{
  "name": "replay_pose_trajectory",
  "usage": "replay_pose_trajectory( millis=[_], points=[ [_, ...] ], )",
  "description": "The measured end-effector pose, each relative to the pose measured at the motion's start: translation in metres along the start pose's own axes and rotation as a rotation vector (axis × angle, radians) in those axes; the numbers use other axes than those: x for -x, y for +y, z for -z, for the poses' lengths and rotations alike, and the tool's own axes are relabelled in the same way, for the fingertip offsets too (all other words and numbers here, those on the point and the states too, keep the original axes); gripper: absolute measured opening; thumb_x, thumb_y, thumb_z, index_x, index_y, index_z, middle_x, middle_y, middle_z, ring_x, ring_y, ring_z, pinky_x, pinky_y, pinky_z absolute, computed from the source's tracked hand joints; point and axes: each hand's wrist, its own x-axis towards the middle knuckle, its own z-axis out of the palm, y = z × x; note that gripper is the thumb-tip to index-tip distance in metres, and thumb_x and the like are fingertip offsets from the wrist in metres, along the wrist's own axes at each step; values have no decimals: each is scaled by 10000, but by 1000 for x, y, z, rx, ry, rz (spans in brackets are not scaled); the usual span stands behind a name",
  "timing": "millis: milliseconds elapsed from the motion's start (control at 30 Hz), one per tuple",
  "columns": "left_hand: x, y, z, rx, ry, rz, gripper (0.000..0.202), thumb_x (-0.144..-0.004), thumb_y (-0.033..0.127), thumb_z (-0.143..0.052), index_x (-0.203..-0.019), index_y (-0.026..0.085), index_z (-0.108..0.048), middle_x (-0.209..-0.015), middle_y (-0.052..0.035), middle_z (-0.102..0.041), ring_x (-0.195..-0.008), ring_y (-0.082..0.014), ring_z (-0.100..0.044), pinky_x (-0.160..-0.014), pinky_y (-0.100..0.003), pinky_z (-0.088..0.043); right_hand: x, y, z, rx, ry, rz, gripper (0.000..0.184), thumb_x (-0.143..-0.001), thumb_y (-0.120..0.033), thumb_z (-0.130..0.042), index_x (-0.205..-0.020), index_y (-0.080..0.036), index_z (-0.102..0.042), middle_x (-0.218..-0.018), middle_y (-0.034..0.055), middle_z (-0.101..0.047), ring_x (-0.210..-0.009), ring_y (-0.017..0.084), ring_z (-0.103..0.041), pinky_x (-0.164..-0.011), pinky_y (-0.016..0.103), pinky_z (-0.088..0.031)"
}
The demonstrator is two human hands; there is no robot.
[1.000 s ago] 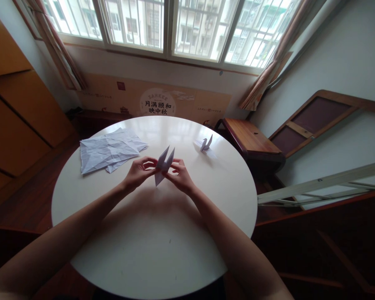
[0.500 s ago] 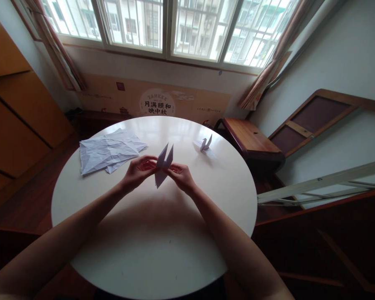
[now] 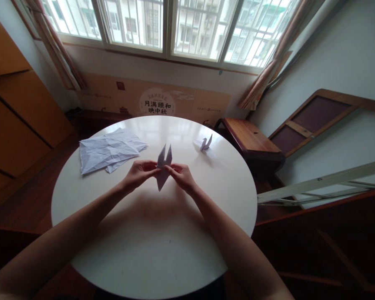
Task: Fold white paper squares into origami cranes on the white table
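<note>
Between my two hands is a piece of folded white paper (image 3: 162,179), with two narrow points standing up and one broad point aimed down toward me. My left hand (image 3: 141,171) pinches its left side, thumb in front and fingers behind. From the right, my right hand (image 3: 179,173) grips it the same way, the thumb near the middle fold. The fingers behind the paper are partly hidden. A finished-looking paper crane (image 3: 205,143) stands on the table beyond my right hand. Creased white paper sheets (image 3: 112,149) lie overlapped past my left hand.
All of this is at a round white table (image 3: 150,250) with a glossy top. A wooden side table (image 3: 250,135) stands behind it on the right. Orange-brown cabinets (image 3: 18,112) line the left, and barred windows (image 3: 196,29) fill the back wall.
The folded paper has turned slightly more upright, and its lower point has dropped a little. Both hands stay on it, with the left fingers drawn closer together.
</note>
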Motion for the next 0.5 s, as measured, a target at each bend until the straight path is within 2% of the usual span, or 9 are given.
replay_pose_trajectory(
  millis=[200, 400, 500],
  points=[
    [0, 0, 3, -39, -89, 79, 396, -713, 427, -827, -901, 90, -739, -762, -90, -744, -640, -197, -688, -601, -299, -569, -1, 2, 2, 12, -12, 22, 449, -723, -566, -722, -579, -152, -629, -551, -11, -555, -552, 110, -487, -543, 248, -368],
    [-2, -1, 3, -53, 0, -10, 379, -736, 461, -801, -875, 118, -720, -812, -72, -739, -751, -205, -694, -674, -280, -545, 2, 1, -1, 64, -68, 2, 408, -711, -533, -742, -606, -148, -659, -572, 0, -594, -560, 119, -516, -551, 251, -377],
    [-3, -3, 4, -76, -12, -8, 389, -715, 460, -813, -878, 117, -732, -833, -82, -739, -770, -215, -688, -685, -287, -538, 2, 0, -3, 41, -23, 16, 395, -690, -528, -766, -627, -154, -656, -576, -11, -582, -553, 112, -510, -531, 242, -361]
  ],
)
